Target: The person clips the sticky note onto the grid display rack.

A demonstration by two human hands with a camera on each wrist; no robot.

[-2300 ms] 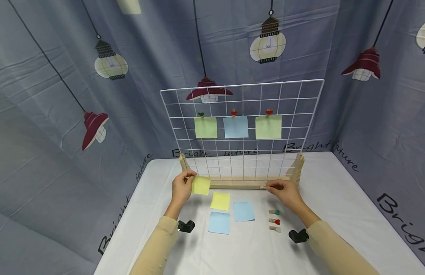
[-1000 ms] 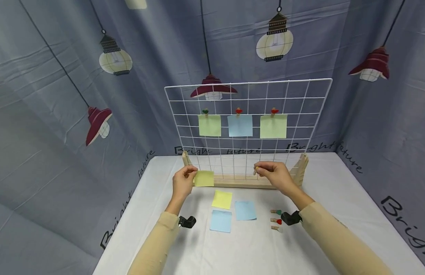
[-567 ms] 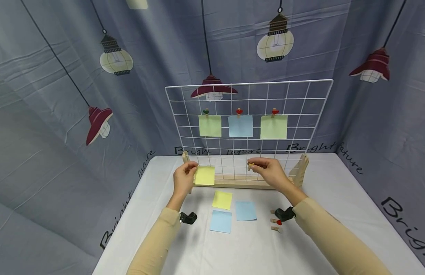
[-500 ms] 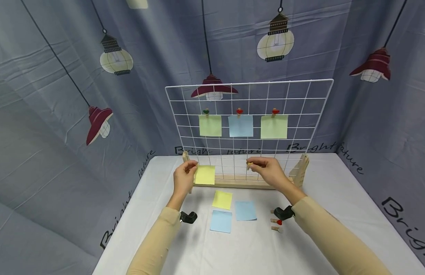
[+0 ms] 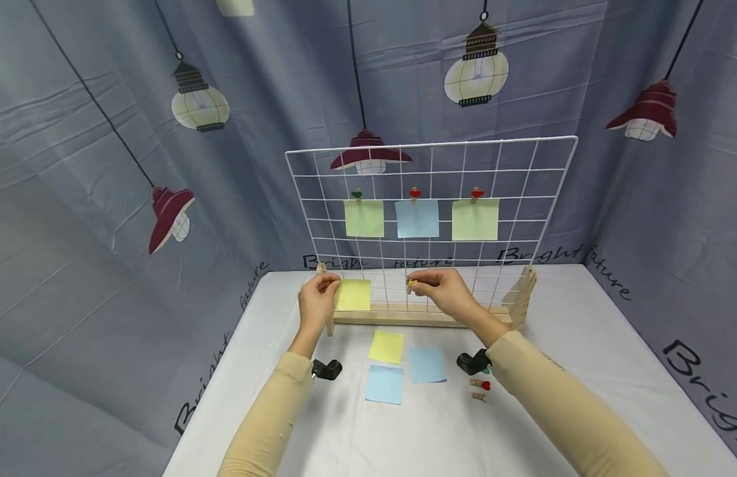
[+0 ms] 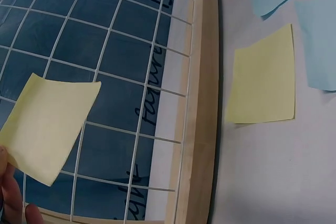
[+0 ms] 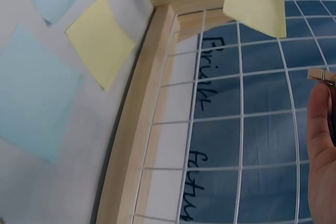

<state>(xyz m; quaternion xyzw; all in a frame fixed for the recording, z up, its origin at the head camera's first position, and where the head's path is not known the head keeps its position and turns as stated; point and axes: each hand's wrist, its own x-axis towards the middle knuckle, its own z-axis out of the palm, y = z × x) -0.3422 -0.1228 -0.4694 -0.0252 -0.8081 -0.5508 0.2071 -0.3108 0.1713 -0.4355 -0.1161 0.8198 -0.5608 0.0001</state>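
Note:
My left hand pinches a yellow sticky note by its left edge, in front of the lower left of a white wire grid. In the left wrist view the note hangs before the wires; whether it touches them I cannot tell. To its right, my right hand pinches a small wooden clothespin with a yellow decoration. Higher on the grid hang a green note, a blue note and another green note, each under a heart-topped clothespin.
The grid stands in a wooden base. On the white table before it lie a yellow note and two blue notes. A red-heart clothespin and others lie under my right forearm, partly hidden. A printed curtain surrounds the table.
My right hand has moved from the base's right side leftward and up with the clothespin, towards the note. My left hand has raised the yellow note slightly, in front of the grid.

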